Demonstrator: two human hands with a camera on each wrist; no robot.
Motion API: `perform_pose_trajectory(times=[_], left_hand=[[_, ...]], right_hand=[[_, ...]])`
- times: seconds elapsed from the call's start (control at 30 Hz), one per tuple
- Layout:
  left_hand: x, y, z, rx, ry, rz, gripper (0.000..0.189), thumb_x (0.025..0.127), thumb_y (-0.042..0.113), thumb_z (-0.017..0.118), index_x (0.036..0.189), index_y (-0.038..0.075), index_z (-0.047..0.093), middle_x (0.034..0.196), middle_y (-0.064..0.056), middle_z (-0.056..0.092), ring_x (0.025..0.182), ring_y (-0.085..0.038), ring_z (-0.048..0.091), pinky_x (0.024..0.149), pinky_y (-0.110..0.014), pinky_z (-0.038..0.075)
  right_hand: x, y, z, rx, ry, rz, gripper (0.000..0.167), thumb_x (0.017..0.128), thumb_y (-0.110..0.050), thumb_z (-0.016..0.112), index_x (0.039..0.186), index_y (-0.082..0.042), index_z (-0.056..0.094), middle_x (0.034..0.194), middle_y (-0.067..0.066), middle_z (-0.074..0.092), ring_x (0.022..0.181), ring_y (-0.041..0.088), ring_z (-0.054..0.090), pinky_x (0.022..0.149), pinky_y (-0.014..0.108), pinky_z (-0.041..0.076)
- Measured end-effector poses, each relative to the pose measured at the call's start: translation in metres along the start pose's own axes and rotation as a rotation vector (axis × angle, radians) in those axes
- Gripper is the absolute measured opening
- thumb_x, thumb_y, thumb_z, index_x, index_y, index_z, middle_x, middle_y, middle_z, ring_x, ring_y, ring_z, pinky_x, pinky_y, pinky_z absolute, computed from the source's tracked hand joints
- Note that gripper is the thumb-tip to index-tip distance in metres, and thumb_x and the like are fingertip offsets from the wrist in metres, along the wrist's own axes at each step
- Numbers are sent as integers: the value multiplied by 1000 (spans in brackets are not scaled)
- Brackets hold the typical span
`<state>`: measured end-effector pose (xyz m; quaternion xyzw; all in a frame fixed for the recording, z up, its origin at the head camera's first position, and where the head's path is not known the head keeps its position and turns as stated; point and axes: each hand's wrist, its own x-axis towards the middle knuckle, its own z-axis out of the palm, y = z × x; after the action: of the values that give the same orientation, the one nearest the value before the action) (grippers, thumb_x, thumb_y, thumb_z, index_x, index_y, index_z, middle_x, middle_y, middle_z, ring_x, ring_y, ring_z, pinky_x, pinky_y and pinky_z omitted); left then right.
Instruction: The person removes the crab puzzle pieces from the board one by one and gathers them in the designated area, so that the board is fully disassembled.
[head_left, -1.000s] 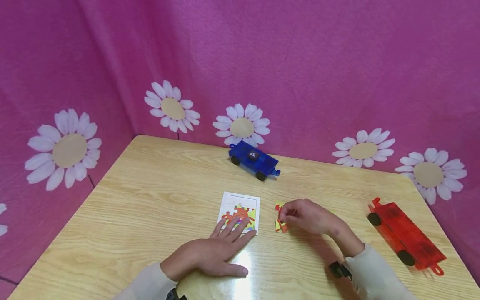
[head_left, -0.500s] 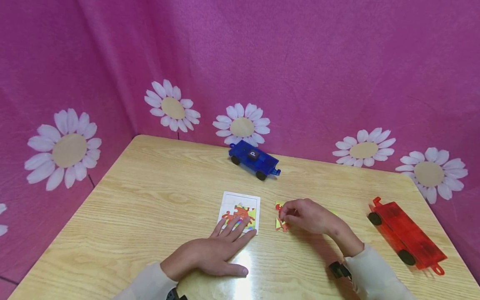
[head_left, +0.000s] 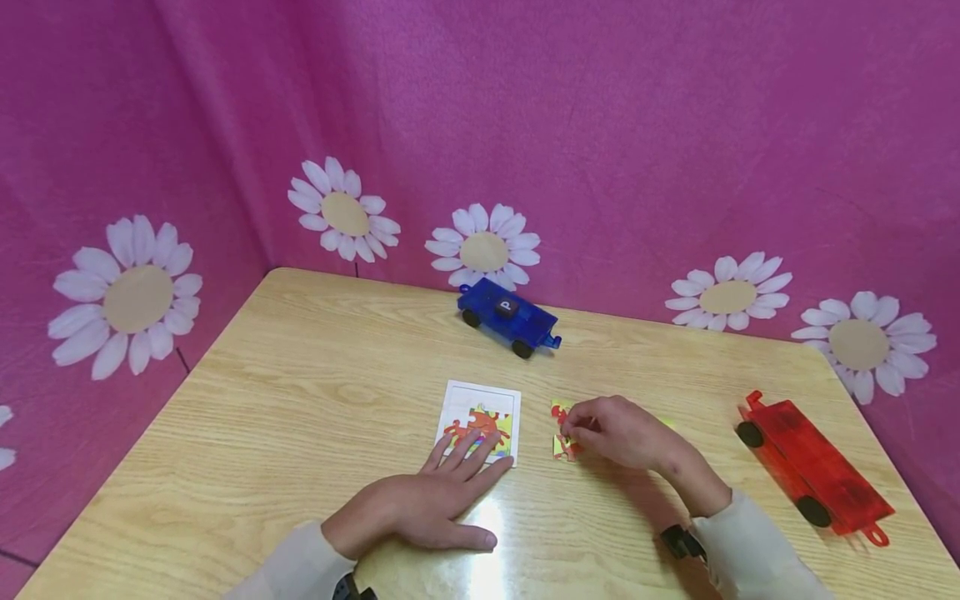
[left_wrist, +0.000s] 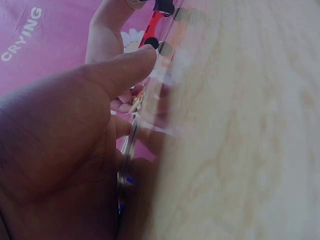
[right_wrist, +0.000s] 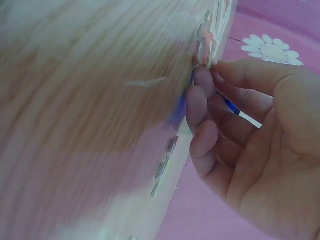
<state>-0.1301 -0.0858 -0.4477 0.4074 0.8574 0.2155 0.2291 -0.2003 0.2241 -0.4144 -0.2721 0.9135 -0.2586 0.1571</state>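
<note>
A puzzle piece [right_wrist: 205, 46] is pinched between the thumb and forefinger of a person's right hand [head_left: 618, 432], just right of a white-bordered tray [head_left: 459, 403]. Red-and-yellow pieces [head_left: 562, 450] show at the fingertips; from the head view, which one is held cannot be told. Another piece [right_wrist: 164, 168] lies flat near the same hand. The tray holds a partly filled red-orange picture, its top and upper left bare white. The left hand [head_left: 431, 505], fingers spread wide, rests over the tray's lower edge. Beyond sits a blue cart [head_left: 487, 310] bearing a block marked "P"; a red cart [head_left: 817, 462] stands far right on the wooden table [head_left: 300, 375], before a pink daisy-print cloth [head_left: 570, 142].
</note>
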Motion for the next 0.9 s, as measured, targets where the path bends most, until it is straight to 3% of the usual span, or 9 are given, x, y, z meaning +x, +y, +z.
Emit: perform_pose_trajectory(times=[0.6,0.9], left_hand=[[-1,0,-1,13,-8,-11,89,102,61,51,167,16,10,171,-11,-11,154,-30,-16,121,-54,-10],[0,0,-1,10,-7,-6,89,102,61,51,167,17,10,171,-11,-11,154,-31,-15,120,-55,-10]], right_hand=[[-2,-3,-5,-105,64,-35,13,97,-10,70,93,-17,79,81,-15,66,68,6,53,64,28,47],[-1,-5,-6,-67,49,-35,11,99,-10,68,95,-16,77,78,-14,63,69,7,54,65,28,48]])
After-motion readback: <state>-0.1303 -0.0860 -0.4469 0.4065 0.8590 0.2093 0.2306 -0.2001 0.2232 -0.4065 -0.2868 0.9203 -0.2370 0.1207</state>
